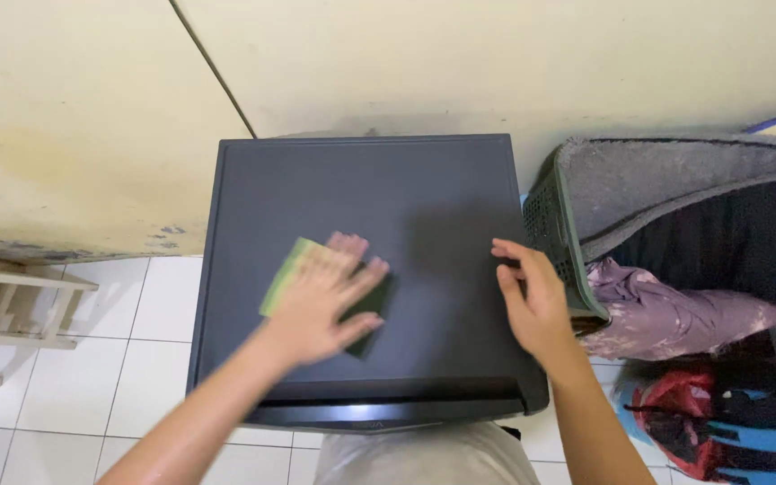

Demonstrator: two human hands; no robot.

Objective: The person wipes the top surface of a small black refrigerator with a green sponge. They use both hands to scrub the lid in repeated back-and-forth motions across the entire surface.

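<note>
My left hand point(321, 301) reaches in from the lower left, forearm slanting up, and lies flat with fingers spread on a green-and-dark sponge point(325, 292), pressing it onto the middle of the dark cabinet top point(361, 189). My right hand point(532, 301) rests edge-on with loosely curled fingers at the top's right rim, just beside a green laundry basket point(554, 242).

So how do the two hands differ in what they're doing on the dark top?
The left hand lies flat near the middle of the dark top, pressing a green and yellow sponge; the right hand holds nothing. The left hand's fingers are spread over the sponge, while the right hand's fingers curl at the top's right edge, beside the laundry basket. Both are bare and touch the top.
</note>
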